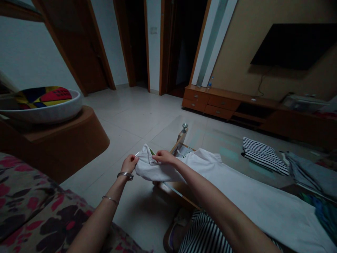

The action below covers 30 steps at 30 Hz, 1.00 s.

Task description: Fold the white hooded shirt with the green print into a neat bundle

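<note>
Both hands at the collar end of a white garment, glass table edge.

Left hand (129,163) pinches the white shirt (237,189) at its outer corner, fingers closed on cloth; right hand (163,157) presses fingertips onto the fold beside it. The shirt lies spread along the glass table (210,138), collar end overhanging. Best kept taut between the hands, edges aligned before creasing. Striped top (263,154) lies well apart.

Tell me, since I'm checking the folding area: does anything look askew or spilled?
Nothing spilled or damaged. Left hand and right hand pinch the white cotton shirt at its end, which overhangs the glass-topped coffee table. The folded black-and-white striped garment lies flat.
</note>
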Motion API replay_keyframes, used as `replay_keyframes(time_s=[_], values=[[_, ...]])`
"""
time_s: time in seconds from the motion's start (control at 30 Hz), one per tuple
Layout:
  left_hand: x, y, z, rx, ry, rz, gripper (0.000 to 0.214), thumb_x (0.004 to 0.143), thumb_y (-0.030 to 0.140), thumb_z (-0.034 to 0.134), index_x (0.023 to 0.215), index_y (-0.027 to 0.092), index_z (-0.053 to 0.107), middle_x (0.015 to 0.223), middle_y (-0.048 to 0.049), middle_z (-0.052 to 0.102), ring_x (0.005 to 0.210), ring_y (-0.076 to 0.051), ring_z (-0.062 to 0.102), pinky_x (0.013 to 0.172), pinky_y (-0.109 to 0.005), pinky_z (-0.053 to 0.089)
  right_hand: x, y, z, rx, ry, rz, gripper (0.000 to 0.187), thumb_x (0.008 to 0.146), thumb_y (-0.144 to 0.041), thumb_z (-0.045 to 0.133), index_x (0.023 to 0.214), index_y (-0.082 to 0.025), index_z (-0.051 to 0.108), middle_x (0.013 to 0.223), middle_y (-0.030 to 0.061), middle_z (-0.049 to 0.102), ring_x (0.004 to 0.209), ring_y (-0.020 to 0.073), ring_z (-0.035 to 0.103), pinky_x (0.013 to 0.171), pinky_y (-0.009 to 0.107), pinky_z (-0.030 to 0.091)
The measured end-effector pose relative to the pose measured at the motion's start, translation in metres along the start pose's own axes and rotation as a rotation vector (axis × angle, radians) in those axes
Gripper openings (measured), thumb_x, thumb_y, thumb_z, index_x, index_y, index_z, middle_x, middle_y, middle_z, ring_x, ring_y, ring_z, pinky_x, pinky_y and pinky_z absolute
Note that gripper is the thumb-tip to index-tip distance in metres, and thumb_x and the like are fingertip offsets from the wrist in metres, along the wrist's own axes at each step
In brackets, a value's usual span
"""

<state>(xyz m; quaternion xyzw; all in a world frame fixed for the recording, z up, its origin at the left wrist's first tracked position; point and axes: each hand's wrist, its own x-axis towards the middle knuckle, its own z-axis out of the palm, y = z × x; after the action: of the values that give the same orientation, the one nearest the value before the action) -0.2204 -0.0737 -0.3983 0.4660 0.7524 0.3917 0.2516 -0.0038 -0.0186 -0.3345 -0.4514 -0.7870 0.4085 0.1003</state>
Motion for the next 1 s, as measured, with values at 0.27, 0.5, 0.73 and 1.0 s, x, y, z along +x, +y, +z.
replay_keyframes(time_s=[0.27, 0.5, 0.73, 1.0], values=[[-0.011, -0.013, 0.020, -0.023, 0.256, 0.041, 0.022, 0.079, 0.042, 0.046, 0.077, 0.020, 0.047, 0.065, 0.0030, 0.050, 0.063, -0.013, 0.048, 0.058, -0.021, 0.034, -0.003, 0.006, -0.005, 0.125, 0.089, 0.065, 0.015, 0.075, -0.024, 0.059, 0.084, -0.014, 0.064, 0.064, -0.0041, 0.054, 0.054, 0.0069, 0.044, 0.049, 0.019, 0.030], [-0.006, -0.024, 0.024, -0.024, 0.259, 0.061, 0.027, 0.079, 0.045, 0.047, 0.077, 0.019, 0.051, 0.062, 0.0022, 0.054, 0.061, -0.013, 0.051, 0.058, -0.021, 0.036, 0.000, 0.032, -0.024, 0.569, 0.157, -0.018, 0.033, 0.075, -0.034, 0.067, 0.101, -0.014, 0.063, 0.072, -0.0014, 0.060, 0.057, 0.0064, 0.048, 0.053, 0.017, 0.036], [-0.002, -0.014, 0.014, 0.169, 0.181, 0.137, 0.034, 0.076, 0.051, 0.052, 0.080, 0.018, 0.060, 0.068, -0.0003, 0.057, 0.064, -0.016, 0.050, 0.059, -0.023, 0.035, -0.009, 0.070, -0.048, 0.047, -0.056, 0.011, 0.031, 0.089, -0.037, 0.049, 0.086, -0.013, 0.069, 0.076, 0.0035, 0.067, 0.064, 0.0102, 0.057, 0.060, 0.020, 0.041], [0.009, 0.009, 0.015, 0.325, 0.166, 0.117, 0.026, 0.077, 0.042, 0.052, 0.079, 0.018, 0.060, 0.078, -0.0041, 0.062, 0.071, -0.018, 0.053, 0.063, -0.024, 0.037, -0.030, 0.070, -0.039, -0.439, 0.163, 0.036, 0.018, 0.081, -0.022, 0.059, 0.095, -0.017, 0.070, 0.100, 0.0096, 0.068, 0.092, 0.0209, 0.059, 0.076, 0.028, 0.041]])
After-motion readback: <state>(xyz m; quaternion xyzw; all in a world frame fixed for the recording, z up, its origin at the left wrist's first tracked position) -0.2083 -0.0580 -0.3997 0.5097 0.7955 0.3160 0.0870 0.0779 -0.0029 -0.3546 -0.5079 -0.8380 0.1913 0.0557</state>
